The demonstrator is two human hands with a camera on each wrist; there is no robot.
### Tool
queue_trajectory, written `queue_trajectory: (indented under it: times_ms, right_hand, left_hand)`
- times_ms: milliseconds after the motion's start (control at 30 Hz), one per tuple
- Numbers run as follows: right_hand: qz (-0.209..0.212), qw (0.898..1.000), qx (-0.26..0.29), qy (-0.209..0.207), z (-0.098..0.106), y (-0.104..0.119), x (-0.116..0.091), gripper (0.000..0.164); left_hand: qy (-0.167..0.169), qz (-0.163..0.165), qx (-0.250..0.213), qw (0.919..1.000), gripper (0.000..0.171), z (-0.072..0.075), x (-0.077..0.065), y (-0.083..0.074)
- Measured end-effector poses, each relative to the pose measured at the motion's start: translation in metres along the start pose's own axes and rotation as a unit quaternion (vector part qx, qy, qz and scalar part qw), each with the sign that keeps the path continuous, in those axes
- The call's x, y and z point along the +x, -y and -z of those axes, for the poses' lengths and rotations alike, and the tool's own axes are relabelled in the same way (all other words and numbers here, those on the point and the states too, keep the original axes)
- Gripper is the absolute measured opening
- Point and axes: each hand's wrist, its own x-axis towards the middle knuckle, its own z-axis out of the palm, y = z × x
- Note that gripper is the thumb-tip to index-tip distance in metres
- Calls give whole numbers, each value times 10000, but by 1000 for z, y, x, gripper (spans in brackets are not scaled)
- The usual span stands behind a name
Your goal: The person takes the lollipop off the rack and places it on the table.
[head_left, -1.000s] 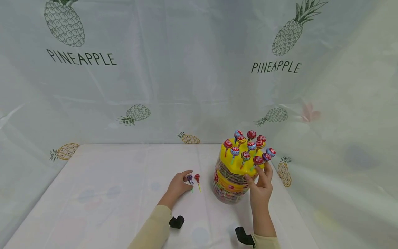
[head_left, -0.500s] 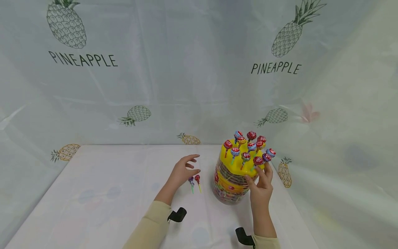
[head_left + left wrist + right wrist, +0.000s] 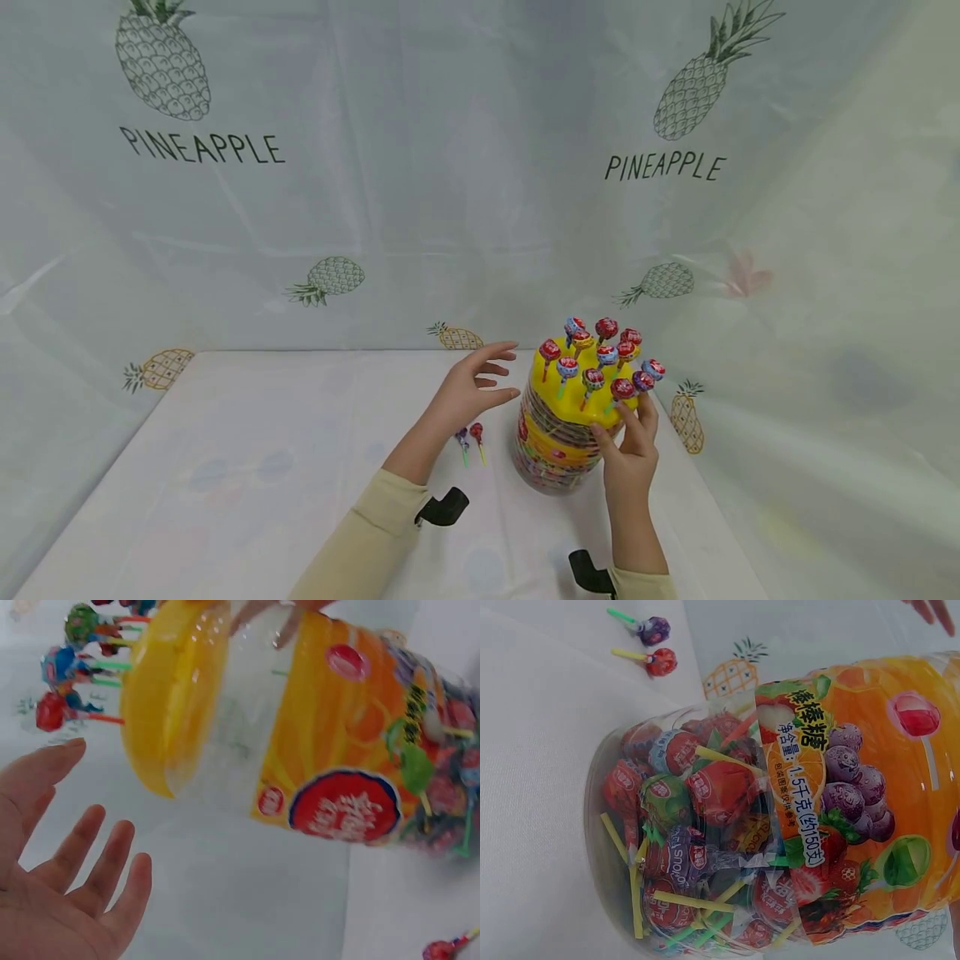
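Note:
A clear jar (image 3: 553,467) packed with wrapped lollipops (image 3: 724,791) stands at the table's right part, with an orange fruit label (image 3: 330,720). Upright lollipops (image 3: 567,367) stick out of its yellow lid (image 3: 557,405) in several spots. My right hand (image 3: 632,450) grips the jar near the lid, thumb at the front and fingers at the right side. Left of the lid, my left hand (image 3: 459,393) is raised with fingers spread, holding nothing; the left wrist view shows its fingertips apart from the jar.
Two loose lollipops lie on the white table (image 3: 285,500) left of the jar: a red one (image 3: 661,661) and a purple one (image 3: 655,630). A pineapple-print sheet (image 3: 465,200) hangs behind the table. Both wrists carry black camera mounts (image 3: 444,507).
My left hand has let go of the purple lollipop, leaving it beside the red one, and has moved up and right toward the lid. The right hand stays on the jar.

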Motion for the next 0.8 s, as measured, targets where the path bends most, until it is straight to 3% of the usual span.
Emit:
queue_trajectory:
  times_ms: [300,500,800]
  right_hand:
    - [77,10000,37,15,0,-2,-1,35]
    - [142,9999,47,18,1,-3,-1,36]
    - [29,9999,-140,-19,1,-1,-2,35]
  left_hand:
    - [368,-336,-387,9980,57,-10,3,-29]
    - [626,-478,-261,9965,54,-17,3,-33]
    - [621,-555,-216,9963,55,-22,2,-34]
